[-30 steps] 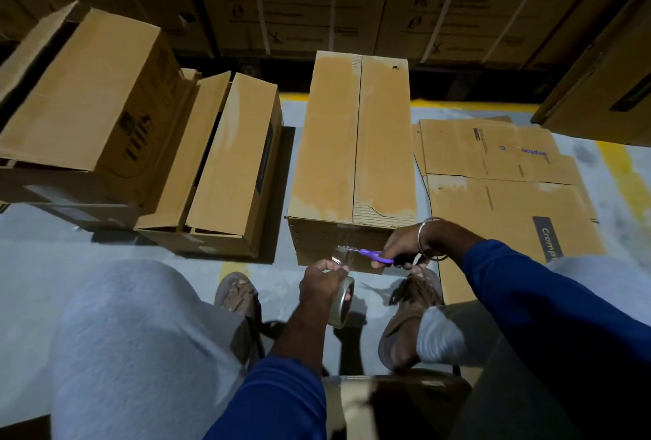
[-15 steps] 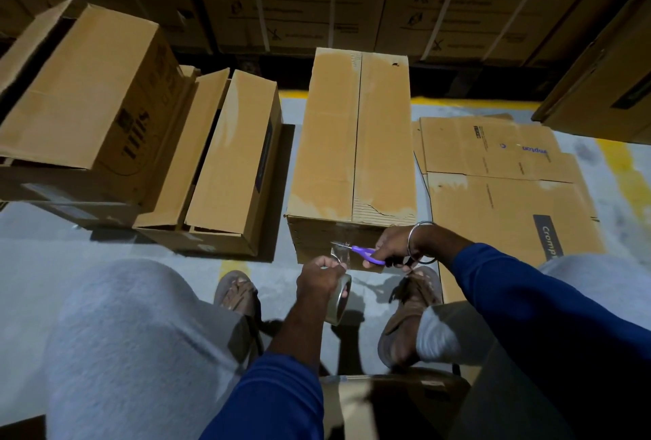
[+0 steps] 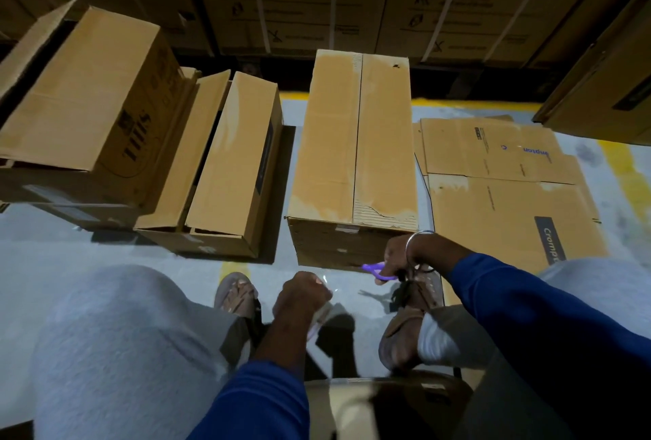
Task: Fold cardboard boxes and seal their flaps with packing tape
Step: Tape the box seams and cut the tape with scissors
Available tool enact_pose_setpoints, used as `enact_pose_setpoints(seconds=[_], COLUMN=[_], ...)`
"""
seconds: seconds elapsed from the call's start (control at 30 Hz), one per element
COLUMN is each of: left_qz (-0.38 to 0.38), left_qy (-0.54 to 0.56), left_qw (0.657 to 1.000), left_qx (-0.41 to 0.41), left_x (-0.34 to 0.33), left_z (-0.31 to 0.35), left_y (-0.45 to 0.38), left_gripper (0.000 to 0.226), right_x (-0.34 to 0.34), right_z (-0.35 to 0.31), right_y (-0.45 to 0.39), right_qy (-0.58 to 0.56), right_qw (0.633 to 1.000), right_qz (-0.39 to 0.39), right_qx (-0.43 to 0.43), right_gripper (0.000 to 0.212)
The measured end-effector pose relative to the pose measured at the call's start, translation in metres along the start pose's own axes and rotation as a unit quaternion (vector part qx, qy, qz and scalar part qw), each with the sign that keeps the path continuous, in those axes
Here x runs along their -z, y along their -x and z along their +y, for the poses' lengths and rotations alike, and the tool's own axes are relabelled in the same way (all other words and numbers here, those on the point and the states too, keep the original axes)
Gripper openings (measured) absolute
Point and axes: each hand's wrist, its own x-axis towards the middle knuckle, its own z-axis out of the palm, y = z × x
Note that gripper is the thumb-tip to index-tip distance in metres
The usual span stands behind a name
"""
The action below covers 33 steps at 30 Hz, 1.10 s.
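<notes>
Head view. Long closed brown cardboard box [image 3: 355,143] on the grey floor [image 3: 53,263], centre. Left hand [image 3: 303,293] curled round a blurred clear tape roll [image 3: 318,320]; right hand [image 3: 400,254] gripping purple-handled scissors [image 3: 378,271] at the box's near end. Open-flapped cartons [image 3: 225,165] left; flattened printed cardboard [image 3: 507,189] right.

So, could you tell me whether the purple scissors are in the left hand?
No, the right hand grips the purple scissors, while the left hand holds the tape roll.
</notes>
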Motion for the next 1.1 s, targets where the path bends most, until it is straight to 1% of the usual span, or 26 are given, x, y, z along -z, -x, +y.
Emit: enact_pose_setpoints(seconds=[0.07, 0.1, 0.17, 0.23, 0.27, 0.33, 0.4, 0.43, 0.53, 0.6, 0.67, 0.73, 0.77, 0.8, 0.83, 0.87, 0.9, 0.97, 1.0, 1.03, 1.1], left_qz=[-0.032, -0.043, -0.051, -0.057, -0.066, -0.074, -0.061, -0.053, -0.029, -0.021, -0.003, 0.02, 0.019, 0.012, 0.003, -0.004, -0.009, -0.013, -0.016, -0.019, -0.027], left_qy=[-0.059, -0.061, -0.058, -0.045, -0.038, -0.066, -0.092, -0.095, -0.081, -0.057, -0.035, -0.016, -0.019, -0.028, -0.039, -0.05, -0.059, -0.071, -0.072, -0.071, -0.067], left_qw=[0.997, 0.996, 0.994, 0.989, 0.987, 0.981, 0.976, 0.975, 0.972, 0.973, 0.972, 0.968, 0.966, 0.964, 0.964, 0.965, 0.966, 0.967, 0.967, 0.968, 0.969], left_qx=[-0.028, -0.04, -0.079, -0.13, -0.144, -0.169, -0.186, -0.195, -0.218, -0.221, -0.232, -0.251, -0.259, -0.263, -0.262, -0.257, -0.252, -0.246, -0.243, -0.241, -0.237], left_x=[0.021, 0.036, 0.073, 0.112, 0.132, 0.169, 0.198, 0.208, 0.222, 0.224, 0.222, 0.219, 0.218, 0.216, 0.214, 0.213, 0.212, 0.21, 0.209, 0.208, 0.206], left_z=[-0.009, -0.01, -0.005, 0.005, 0.008, 0.02, 0.031, 0.035, 0.037, 0.036, 0.041, 0.048, 0.053, 0.057, 0.06, 0.062, 0.064, 0.068, 0.069, 0.07, 0.072], left_y=[0.0, 0.002, 0.017, 0.032, 0.039, 0.054, 0.061, 0.063, 0.056, 0.05, 0.043, 0.037, 0.034, 0.031, 0.028, 0.025, 0.022, 0.016, 0.013, 0.011, 0.008], left_gripper=[0.029, 0.029, 0.024, 0.008, 0.005, 0.004, 0.004, 0.005, 0.008, 0.009, 0.01, 0.011, 0.011, 0.011, 0.011, 0.011, 0.01, 0.011, 0.011, 0.01, 0.01], right_x=[0.003, 0.006, 0.017, 0.034, 0.043, 0.059, 0.069, 0.072, 0.077, 0.076, 0.075, 0.073, 0.071, 0.069, 0.066, 0.062, 0.056, 0.042, 0.035, 0.028, 0.016], right_z=[0.003, 0.003, 0.001, 0.0, 0.0, 0.002, 0.004, 0.005, 0.006, 0.005, 0.002, -0.003, -0.007, -0.012, -0.019, -0.025, -0.033, -0.046, -0.051, -0.053, -0.054], right_y=[0.01, 0.018, 0.042, 0.067, 0.075, 0.08, 0.069, 0.062, 0.038, 0.025, 0.016, 0.015, 0.017, 0.02, 0.025, 0.027, 0.027, 0.023, 0.017, 0.01, -0.004], right_qy=[0.071, 0.093, 0.088, 0.06, 0.044, 0.011, -0.021, -0.036, -0.049, -0.045, -0.025, 0.009, 0.035, 0.069, 0.102, 0.119, 0.117, 0.098, 0.103, 0.12, 0.153], right_qw=[0.997, 0.995, 0.996, 0.994, 0.988, 0.966, 0.933, 0.917, 0.885, 0.871, 0.871, 0.881, 0.881, 0.871, 0.855, 0.842, 0.836, 0.847, 0.855, 0.859, 0.856], right_qz=[-0.018, -0.024, -0.005, 0.065, 0.118, 0.24, 0.354, 0.395, 0.46, 0.482, 0.484, 0.464, 0.463, 0.478, 0.503, 0.526, 0.535, 0.502, 0.479, 0.465, 0.461], right_qx=[-0.018, -0.019, 0.011, 0.066, 0.086, 0.097, 0.065, 0.037, -0.06, -0.086, -0.081, -0.087, -0.094, -0.091, -0.069, -0.023, 0.038, 0.145, 0.172, 0.181, 0.177], right_gripper=[0.037, 0.036, 0.036, 0.034, 0.029, 0.017, 0.013, 0.016, 0.032, 0.035, 0.025, 0.018, 0.019, 0.019, 0.017, 0.016, 0.016, 0.023, 0.031, 0.04, 0.054])
